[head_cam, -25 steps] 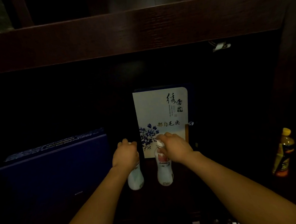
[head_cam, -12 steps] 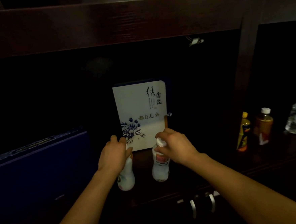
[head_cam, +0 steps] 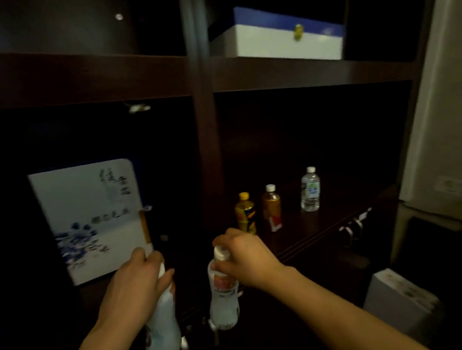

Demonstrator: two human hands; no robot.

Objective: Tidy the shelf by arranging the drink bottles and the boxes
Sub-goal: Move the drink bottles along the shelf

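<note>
two white bottles held by their necks at the lower centre of the frame

the left hand (head_cam: 135, 288) was closed around one white bottle (head_cam: 162, 330), the right hand (head_cam: 244, 258) around the other white bottle (head_cam: 223, 298); the three drinks (head_cam: 273, 207) stood right of centre on the shelf (head_cam: 324, 228), so both likely should be set upright beside them, well clear of the edge.
</note>
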